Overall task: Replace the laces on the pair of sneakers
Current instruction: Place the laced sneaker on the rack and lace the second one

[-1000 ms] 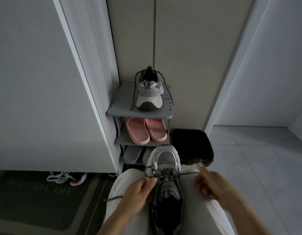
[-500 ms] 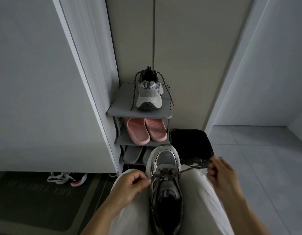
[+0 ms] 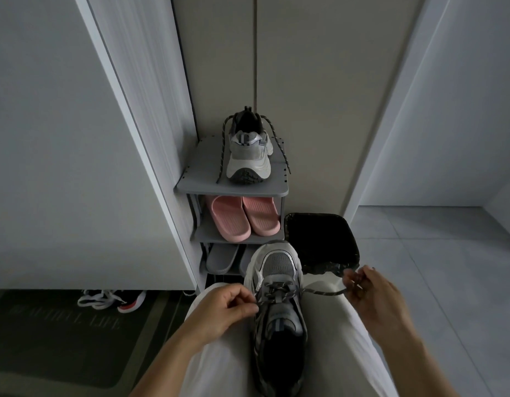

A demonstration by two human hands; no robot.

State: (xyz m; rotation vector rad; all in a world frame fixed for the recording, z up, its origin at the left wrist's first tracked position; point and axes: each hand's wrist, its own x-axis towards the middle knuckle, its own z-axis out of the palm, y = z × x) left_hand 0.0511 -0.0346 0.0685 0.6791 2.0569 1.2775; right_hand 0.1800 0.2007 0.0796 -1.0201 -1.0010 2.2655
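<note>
The grey mesh sneaker [image 3: 279, 310] lies on the person's lap, between the light trousers [image 3: 219, 365], with its toe pointing far, so the eyelets face up and are easy to reach. The left hand [image 3: 225, 308] has its fingers curled at the left eyelets and pinches the dark speckled rope lace [image 3: 322, 293], probably to stop the crossing from slipping. The right hand [image 3: 374, 293] pinches the free end, pulling it taut to the right. The second grey sneaker [image 3: 249, 156] stands on top of the grey plastic shoe rack [image 3: 199, 173], its lace hanging loose.

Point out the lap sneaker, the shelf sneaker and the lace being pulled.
lap sneaker [image 3: 278, 265]: head view, grey mesh toe.
shelf sneaker [image 3: 248, 164]: head view, pale toe.
lace [image 3: 324, 293]: head view, taut stretch beside the eyelets.
</note>
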